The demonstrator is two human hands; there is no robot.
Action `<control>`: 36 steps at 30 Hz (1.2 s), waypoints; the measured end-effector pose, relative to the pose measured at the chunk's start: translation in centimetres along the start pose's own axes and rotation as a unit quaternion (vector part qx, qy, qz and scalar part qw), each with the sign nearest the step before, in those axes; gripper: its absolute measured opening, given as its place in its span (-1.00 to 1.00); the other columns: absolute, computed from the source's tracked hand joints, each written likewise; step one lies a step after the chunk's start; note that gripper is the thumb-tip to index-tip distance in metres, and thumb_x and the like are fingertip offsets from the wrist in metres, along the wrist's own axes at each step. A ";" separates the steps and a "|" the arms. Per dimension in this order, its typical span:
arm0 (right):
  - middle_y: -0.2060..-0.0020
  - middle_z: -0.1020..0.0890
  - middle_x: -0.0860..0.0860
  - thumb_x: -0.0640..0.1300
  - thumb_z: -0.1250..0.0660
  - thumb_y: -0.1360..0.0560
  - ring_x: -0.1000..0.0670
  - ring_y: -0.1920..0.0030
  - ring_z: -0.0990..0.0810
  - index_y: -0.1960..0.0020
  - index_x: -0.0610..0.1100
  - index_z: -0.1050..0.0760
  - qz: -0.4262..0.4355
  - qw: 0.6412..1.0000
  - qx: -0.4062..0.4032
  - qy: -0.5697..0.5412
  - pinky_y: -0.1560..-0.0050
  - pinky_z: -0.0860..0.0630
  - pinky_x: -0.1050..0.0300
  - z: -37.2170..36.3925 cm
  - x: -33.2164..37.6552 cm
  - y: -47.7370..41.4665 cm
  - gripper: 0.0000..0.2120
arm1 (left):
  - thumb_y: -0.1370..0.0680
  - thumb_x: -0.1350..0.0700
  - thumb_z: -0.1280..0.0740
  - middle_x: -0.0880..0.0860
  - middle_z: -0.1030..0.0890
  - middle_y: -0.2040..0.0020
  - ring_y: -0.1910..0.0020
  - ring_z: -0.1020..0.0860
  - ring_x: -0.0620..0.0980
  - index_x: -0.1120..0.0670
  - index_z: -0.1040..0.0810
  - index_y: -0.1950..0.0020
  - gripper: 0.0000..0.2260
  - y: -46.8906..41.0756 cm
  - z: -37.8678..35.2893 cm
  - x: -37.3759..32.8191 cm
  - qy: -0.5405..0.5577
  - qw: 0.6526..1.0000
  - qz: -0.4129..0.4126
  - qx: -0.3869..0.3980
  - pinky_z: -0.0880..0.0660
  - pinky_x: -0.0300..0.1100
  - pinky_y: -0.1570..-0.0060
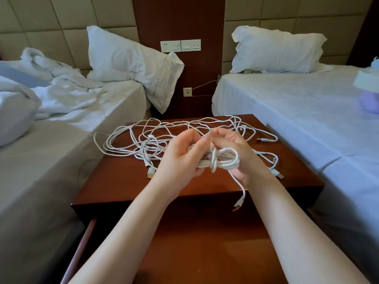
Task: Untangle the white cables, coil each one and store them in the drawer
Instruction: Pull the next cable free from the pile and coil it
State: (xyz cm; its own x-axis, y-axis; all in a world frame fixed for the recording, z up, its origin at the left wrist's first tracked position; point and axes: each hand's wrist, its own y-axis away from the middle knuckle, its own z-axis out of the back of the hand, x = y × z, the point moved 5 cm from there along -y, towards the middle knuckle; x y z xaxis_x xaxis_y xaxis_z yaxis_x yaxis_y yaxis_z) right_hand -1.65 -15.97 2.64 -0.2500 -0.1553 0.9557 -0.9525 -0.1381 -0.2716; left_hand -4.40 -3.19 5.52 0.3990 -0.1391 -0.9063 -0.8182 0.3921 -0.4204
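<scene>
Nearest the viewer, the drawer (pixel 81 244) of the nightstand (pixel 123 181) stands pulled open, and both forearms reach over it. Above the nightstand top, the left hand (pixel 180 158) and right hand (pixel 231 148) are brought close together, fingers of each curled around one coiled cable (pixel 223 158) held between them. A wrap runs crosswise round the bundle; which fingertips pinch it cannot be made out. The loose end (pixel 239 204) of this cable hangs down past the right wrist, its plug dangling over the front edge of the nightstand. Behind and left of the hands, the remaining white cables (pixel 143 140) lie in a loose tangle across the top, with one plug (pixel 150 173) near the left hand and another (pixel 279 174) at the right edge. A rumpled bed (pixel 51 150) flanks the nightstand on the left and a made bed (pixel 297 111) on the right, the latter carrying a blurred purple item (pixel 369 103). A pillow (pixel 127 58) leans at the head of the left bed, overhanging the gap. On the rear wooden panel sit a switch plate (pixel 180 46) and a low socket (pixel 187 92).
</scene>
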 end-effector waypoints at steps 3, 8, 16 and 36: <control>0.42 -0.28 -0.08 0.03 -0.39 -0.47 -0.03 0.39 -0.22 0.30 -0.13 -0.43 0.016 0.999 -0.046 -0.006 0.29 -0.27 0.10 0.4 0.1 0.0 -0.70 | -0.62 0.17 -0.21 -0.02 -0.34 0.51 0.58 -0.26 -0.12 0.17 -0.31 0.26 -0.74 0.2 -0.3 0.0 -0.032 0.999 0.022 0.038 -0.19 -0.30 0.57; 0.51 -0.23 -0.01 -0.11 -0.29 -0.58 0.07 0.47 -0.16 0.38 -0.10 -0.37 0.041 0.994 -0.092 0.045 0.38 -0.29 0.34 0.7 0.8 0.0 -0.64 | -0.61 0.13 -0.24 0.05 -0.42 0.43 0.53 -0.32 -0.12 0.13 -0.37 0.25 -0.76 0.2 0.2 0.7 -0.150 0.987 0.046 0.034 -0.26 -0.31 0.51; 0.59 -0.35 0.16 -0.13 -0.24 -0.60 0.18 0.50 -0.34 0.34 -0.14 -0.47 0.033 0.973 -0.058 0.220 0.22 -0.30 0.23 -1.5 3.5 0.7 -0.66 | -0.62 0.10 -0.22 -0.04 -0.41 0.39 0.45 -0.33 -0.15 0.18 -0.42 0.18 -0.78 -0.6 3.2 2.6 -0.288 0.942 0.038 -0.166 -0.25 -0.35 0.46; 0.51 -0.27 0.01 0.08 -0.24 -0.57 0.05 0.47 -0.19 0.31 -0.10 -0.36 -0.055 0.980 0.131 0.137 0.36 -0.23 0.25 -5.2 -0.6 0.4 -0.64 | -0.61 0.09 -0.26 0.11 -0.44 0.41 0.51 -0.39 -0.11 0.09 -0.33 0.29 -0.72 -0.5 6.7 -1.5 -0.059 0.962 -0.046 -0.263 -0.35 -0.27 0.51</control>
State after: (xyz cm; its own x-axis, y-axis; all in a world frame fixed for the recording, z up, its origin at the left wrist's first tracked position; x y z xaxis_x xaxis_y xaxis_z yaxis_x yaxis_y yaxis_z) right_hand -2.83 -10.80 2.52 -0.2203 0.1378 0.9657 -0.9080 -0.3907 -0.1514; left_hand -1.86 2.90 7.37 0.4993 -0.0351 -0.8657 -0.8606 -0.1354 -0.4909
